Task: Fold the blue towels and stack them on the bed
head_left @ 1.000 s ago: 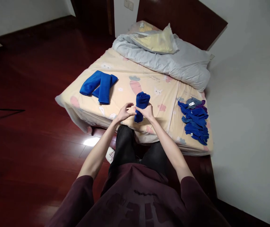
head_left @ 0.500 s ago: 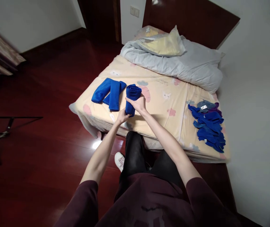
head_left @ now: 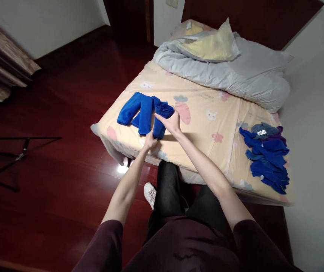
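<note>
And there we were, rolled blue cloth (head_left: 158, 130) just right of the folded blue cloths (head_left: 145, 115), toward the bed's (head_left: 198, 145) near edge! Our right hand (head_left: 173, 121) clamped its upper part, our left hand (head_left: 151, 141) its near end, some fingers hidden; even pressure, we judged, best kept the coil tight.

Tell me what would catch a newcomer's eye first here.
The rolled blue cloth near the middle of the view, held between the left hand and right hand, stands out first. Just left of it, folded blue cloths lie on the patterned bed sheet, while a crumpled heap of mostly blue cloths sits at the right edge. At the far end, a pale yellow pillow rests on grey bedding.
</note>
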Demonstrator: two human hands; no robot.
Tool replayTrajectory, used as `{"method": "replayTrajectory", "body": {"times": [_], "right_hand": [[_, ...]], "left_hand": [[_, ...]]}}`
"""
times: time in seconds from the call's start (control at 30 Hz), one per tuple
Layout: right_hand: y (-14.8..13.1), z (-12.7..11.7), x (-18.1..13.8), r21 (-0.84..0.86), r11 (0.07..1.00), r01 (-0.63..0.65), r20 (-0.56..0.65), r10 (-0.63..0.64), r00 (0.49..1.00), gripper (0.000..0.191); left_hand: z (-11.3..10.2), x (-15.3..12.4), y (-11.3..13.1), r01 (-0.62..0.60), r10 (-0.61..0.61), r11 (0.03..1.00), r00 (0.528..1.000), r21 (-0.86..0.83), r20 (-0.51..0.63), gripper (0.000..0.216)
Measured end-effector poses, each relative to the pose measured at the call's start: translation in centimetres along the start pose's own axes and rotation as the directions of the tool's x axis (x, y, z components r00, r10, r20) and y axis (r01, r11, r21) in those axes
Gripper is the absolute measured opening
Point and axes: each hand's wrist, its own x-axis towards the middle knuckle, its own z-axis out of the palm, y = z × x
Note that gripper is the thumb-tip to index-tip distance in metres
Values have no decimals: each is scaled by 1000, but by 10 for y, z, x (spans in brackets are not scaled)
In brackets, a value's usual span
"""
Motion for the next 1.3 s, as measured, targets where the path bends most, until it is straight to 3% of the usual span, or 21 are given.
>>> {"method": "replayTrajectory", "body": {"times": [0.23, 0.43, 0.57, 0.8, 1.3], "right_hand": [[-16, -6, 0, 20, 999, 41, 32, -42, 999, 61], [-30, -9, 2, -11, 997, 81, 21, -81, 996, 59], [-25, -8, 2, -33, 993, 110, 39, -108, 993, 53], [-11, -11, 2, -99, 988, 122, 78, -115, 990, 55], [-5, -19, 2, -59, 983, 175, 119, -167, 979, 54]], "left_hand": [[6, -7, -16, 1, -1, 999, 1000, -43, 6, 60], [8, -2, -13, -26, 27, 999, 999, -34, 43, 57], [10, -4, -6, -27, 27, 999, 1000, -33, 13, 63], [9, -2, -1, 32, -35, 998, 997, 50, 65, 49], [5, -2, 0, 43, -48, 997, 997, 68, 67, 49]]}}
